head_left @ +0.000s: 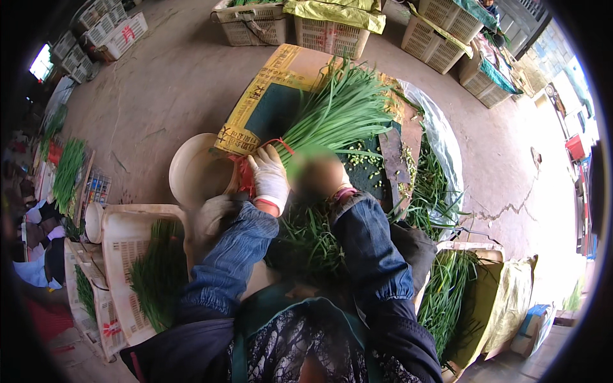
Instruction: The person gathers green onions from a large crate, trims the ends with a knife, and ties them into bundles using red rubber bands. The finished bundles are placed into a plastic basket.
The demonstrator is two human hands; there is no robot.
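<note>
Left hand, in a white work glove, closed around the neck of a bundle of long green chives, right at the red string tie that girds the stalks. Right hand blurred in the picture; it sits just beside the left, at the bundle's cut end, but whether it grips the stalks or only presses them I cannot tell. Both forearms in blue denim sleeves.

Bundle lies at 12 o'clock from the hands, leaf tips fanning toward 1 o'clock, resting on a flattened yellow and dark green cardboard sheet spread on the concrete floor.

Round cream plastic basin at 9 o'clock, touching the cardboard's edge. Loose chives on clear plastic sheeting at 3 o'clock. White plastic crate with chives at 7 o'clock; more crates at 12 o'clock, well apart.

Risks, as judged: the tie looks to sit close to the cut end, so stalks could slide out if the left hand's hold slackens. Tugging the string hard could bruise or snap the tender stems. Leaf tips overhang the cardboard and may pick up floor grit.
</note>
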